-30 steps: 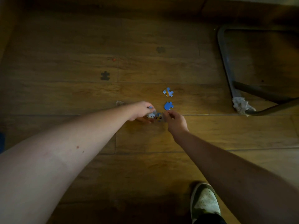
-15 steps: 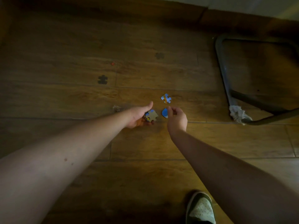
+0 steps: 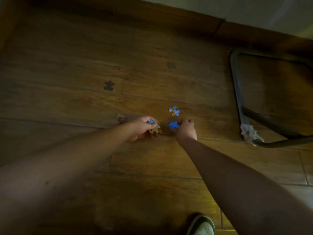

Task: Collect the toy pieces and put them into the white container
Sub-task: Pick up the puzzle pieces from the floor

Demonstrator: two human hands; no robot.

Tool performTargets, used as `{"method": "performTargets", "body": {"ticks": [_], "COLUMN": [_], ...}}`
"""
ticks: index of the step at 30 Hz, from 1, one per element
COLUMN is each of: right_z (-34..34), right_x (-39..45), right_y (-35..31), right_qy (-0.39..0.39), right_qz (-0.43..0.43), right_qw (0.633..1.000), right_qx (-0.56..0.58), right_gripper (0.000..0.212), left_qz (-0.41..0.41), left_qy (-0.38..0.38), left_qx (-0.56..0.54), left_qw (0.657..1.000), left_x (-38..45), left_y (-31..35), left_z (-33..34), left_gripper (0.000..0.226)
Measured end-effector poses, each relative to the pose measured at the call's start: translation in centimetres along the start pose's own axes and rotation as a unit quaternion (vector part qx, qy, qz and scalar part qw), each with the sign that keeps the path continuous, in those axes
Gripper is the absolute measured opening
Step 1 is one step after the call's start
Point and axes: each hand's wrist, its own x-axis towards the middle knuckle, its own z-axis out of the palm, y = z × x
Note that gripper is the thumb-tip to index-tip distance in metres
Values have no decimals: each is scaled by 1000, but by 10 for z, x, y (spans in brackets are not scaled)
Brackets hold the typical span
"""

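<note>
My left hand [image 3: 143, 128] is low over the wooden floor, curled around collected puzzle pieces [image 3: 154, 128]; one shows its cardboard back, another is blue. Right of it, my right hand [image 3: 185, 128] pinches a solid blue puzzle piece [image 3: 173, 125] at the fingertips. Just beyond lies a blue and orange piece [image 3: 174, 110] on the floor. Two dark pieces lie farther off, one [image 3: 109, 85] to the left and one [image 3: 171, 64] toward the back. No white container is in view.
A dark metal chair frame [image 3: 237, 85] stands at the right, with a crumpled white rag [image 3: 249, 134] at its foot. A small pale scrap [image 3: 121, 118] lies by my left wrist. My shoe [image 3: 201, 225] is at the bottom. A baseboard [image 3: 169, 22] runs along the back.
My right hand moved from the pieces at my left hand to the solid blue piece and took hold of it. My left hand kept its pieces. The view tilted slightly.
</note>
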Motion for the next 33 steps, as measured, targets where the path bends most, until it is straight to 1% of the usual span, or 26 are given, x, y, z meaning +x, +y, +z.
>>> {"method": "performTargets", "body": {"ticks": [3, 5, 7, 9, 11, 17, 20, 22, 25, 30, 33], "right_z": [-4, -5, -7, -9, -9, -6, -5, -6, -8, -11, -12], "right_x": [7, 10, 13, 16, 22, 34, 38, 39, 38, 36, 29], "right_y": [0, -1, -6, -11, -16, -29, -31, -33, -37, -34, -37], "right_qy": [6, 19, 34, 44, 47, 40, 44, 52, 58, 45, 45], "right_qz": [-30, -43, -45, -41, -33, 11, 21, 27, 50, 24, 14], "right_qw": [999, 994, 988, 985, 984, 987, 991, 995, 996, 991, 985], "right_qx": [43, 99, 144, 162, 166, 154, 124, 81, 54, 125, 166], "right_gripper": [32, 30, 37, 48, 52, 50, 50, 51, 53, 48, 48], "left_qz": [-17, -35, -44, -57, -58, -23, -16, -11, -8, -19, -24], "left_qy": [18, 33, 40, 53, 61, 37, 27, 23, 33, 44, 39], "left_qx": [-49, -86, -109, -129, -144, -163, -168, -166, -168, -165, -154], "left_qw": [998, 995, 992, 989, 986, 986, 985, 986, 985, 985, 987], "left_x": [-1, -1, -2, -4, -5, -15, -17, -19, -20, -21, -20], "left_y": [5, 7, 8, 7, 5, 3, 2, 2, 2, 1, 1], "left_z": [-2, -4, -6, -9, -14, -26, -28, -29, -30, -32, -32], "left_gripper": [15, 20, 23, 28, 29, 28, 30, 30, 29, 28, 32]}}
